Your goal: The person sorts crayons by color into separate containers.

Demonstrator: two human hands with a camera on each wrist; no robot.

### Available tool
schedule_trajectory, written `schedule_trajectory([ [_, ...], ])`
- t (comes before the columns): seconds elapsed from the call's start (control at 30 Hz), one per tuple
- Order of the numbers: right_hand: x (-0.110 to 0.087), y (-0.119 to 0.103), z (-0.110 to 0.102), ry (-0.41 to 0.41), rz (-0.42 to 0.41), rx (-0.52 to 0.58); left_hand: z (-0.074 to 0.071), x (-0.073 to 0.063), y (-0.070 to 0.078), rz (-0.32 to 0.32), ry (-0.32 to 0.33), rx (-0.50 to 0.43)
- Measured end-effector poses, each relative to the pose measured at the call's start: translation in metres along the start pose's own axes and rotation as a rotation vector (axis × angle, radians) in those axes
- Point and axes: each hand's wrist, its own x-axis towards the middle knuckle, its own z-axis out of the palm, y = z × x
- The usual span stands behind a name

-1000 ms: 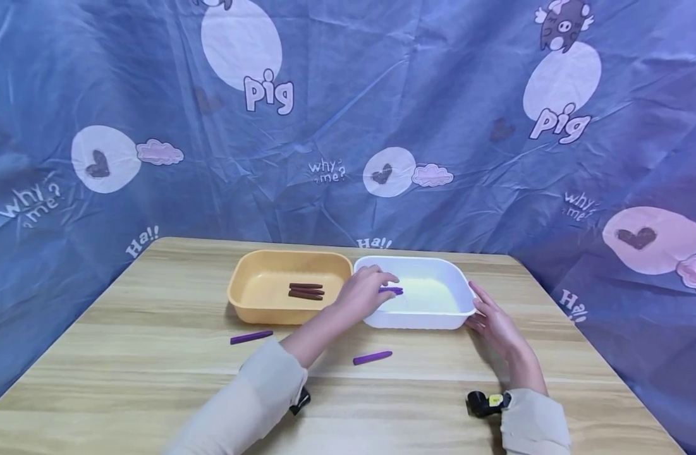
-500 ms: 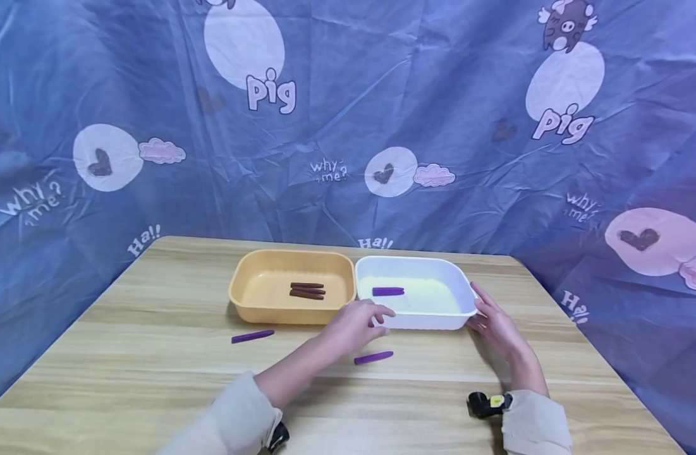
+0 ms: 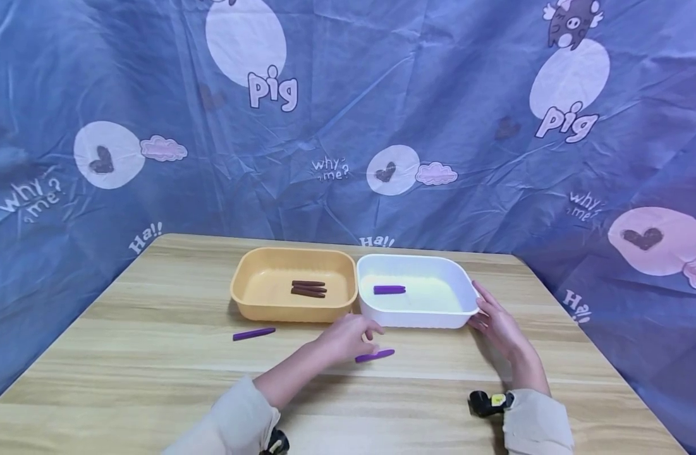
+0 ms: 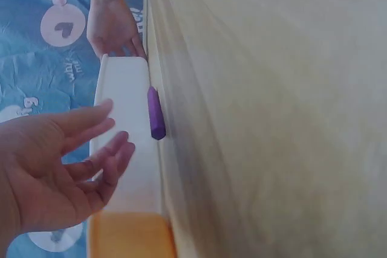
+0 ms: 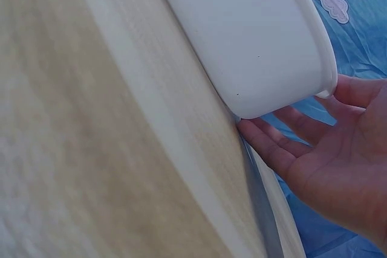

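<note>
Head view: your left hand (image 3: 348, 338) is just above the table (image 3: 154, 379), in front of where the two trays meet. Thumb and fingers apart, nothing between them. The nearer purple crayon (image 3: 385, 354) lies on the wood right by your left thumb; the thumb tip overlaps its near part from here, so you can't read contact in this view. Your right hand (image 3: 498, 325) is at the right end of the white tray (image 3: 421, 321), fingers against it. Inside that tray, toward its left side, purple crayons (image 3: 389, 289) lie side by side. The orange tray (image 3: 293, 314) sits just left of it, with three brown crayons (image 3: 308, 289) inside. Another loose purple crayon (image 3: 253, 334) lies in front of the orange tray, well off to the left of your left hand.

Left wrist view: your left palm shows, fingers loosely bent, thumb clear of them, grip free. The nearer purple crayon lies past your fingertips with a gap, tapered end pointing toward your right hand, along the white tray's front.

Right wrist view: your right fingers are fairly straight and spread, touching the tray's end from rim to lower corner, not wrapped around it.
</note>
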Motion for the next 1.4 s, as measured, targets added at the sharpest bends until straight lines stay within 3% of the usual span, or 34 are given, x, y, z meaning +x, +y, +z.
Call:
schedule_trajectory([
  [0.23, 0.001, 0.000, -0.001, -0.009, -0.015, -0.001, 0.002, -0.002, -0.010, 0.010, -0.102, 0.083],
  [0.47, 0.001, -0.001, -0.002, -0.012, -0.026, 0.017, 0.003, -0.001, -0.015, 0.099, -0.149, 0.143],
  [0.67, 0.000, -0.001, -0.001, -0.010, -0.014, 0.016, 0.004, 0.001, -0.017, 0.133, -0.163, 0.166],
  [1.0, 0.001, -0.002, -0.002, -0.007, -0.008, 0.015, 0.005, 0.003, -0.016, 0.135, -0.172, 0.207],
  [1.4, 0.000, 0.000, -0.001, -0.025, -0.024, 0.010, 0.000, 0.002, -0.014, 0.090, -0.206, 0.143],
])
